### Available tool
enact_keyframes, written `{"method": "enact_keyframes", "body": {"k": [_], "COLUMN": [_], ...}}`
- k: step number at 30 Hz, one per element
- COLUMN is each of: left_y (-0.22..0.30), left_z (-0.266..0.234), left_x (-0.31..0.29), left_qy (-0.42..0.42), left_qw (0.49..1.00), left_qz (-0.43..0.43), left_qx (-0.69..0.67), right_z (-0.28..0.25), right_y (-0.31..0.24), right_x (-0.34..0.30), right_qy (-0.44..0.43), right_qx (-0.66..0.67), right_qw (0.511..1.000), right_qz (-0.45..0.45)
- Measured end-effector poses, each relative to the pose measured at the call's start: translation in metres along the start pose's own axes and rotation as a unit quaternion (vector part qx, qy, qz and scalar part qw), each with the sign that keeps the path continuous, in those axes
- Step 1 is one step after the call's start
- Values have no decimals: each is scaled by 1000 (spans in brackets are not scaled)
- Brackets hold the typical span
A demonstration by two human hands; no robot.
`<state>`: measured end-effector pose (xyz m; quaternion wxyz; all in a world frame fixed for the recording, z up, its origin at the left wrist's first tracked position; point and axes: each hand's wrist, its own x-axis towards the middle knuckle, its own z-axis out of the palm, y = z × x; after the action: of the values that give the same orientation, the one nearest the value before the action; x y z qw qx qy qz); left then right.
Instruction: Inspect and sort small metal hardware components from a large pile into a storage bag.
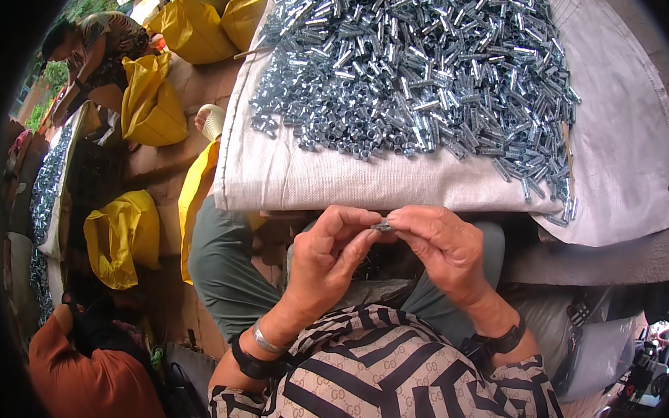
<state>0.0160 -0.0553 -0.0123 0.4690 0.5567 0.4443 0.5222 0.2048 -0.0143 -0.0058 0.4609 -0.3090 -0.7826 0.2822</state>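
Observation:
Just off the near edge of the work surface, my left hand and my right hand meet fingertip to fingertip. Between them is a small shiny metal piece, pinched from both sides by thumbs and forefingers. Its finer shape is mostly covered by the fingers. Beyond my hands, a big pile of metal sleeves lies on a white woven sheet. Short ring-like pieces gather at the pile's near left, while longer slotted tubes make up the rest.
Yellow sacks stand on the brick floor at left, several more farther back. A person bends over another table with metal parts at far left. Someone in an orange-brown top sits close at lower left. A thin stick lies by the pile.

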Motion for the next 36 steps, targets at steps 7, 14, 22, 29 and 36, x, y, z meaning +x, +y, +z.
{"method": "enact_keyframes", "body": {"k": [7, 14, 22, 29, 36], "left_y": [-7, -29, -59, -53, -27], "left_z": [-12, -16, -9, -4, -8], "left_x": [4, 10, 13, 9, 20], "left_qy": [-53, -100, -204, -162, -99], "left_qw": [992, 945, 837, 830, 904], "left_qz": [-26, -103, -154, -180, -200], "left_qx": [-114, -293, -484, -502, -365], "right_z": [-12, -12, -7, 3, 4], "right_y": [1, -6, -2, -3, 5], "right_x": [0, -3, -10, -12, -10], "right_qy": [-65, -80, -107, -67, -4], "right_qx": [76, 191, 365, 398, 482], "right_qw": [994, 958, 874, 850, 778], "right_qz": [45, 198, 303, 338, 404]}}
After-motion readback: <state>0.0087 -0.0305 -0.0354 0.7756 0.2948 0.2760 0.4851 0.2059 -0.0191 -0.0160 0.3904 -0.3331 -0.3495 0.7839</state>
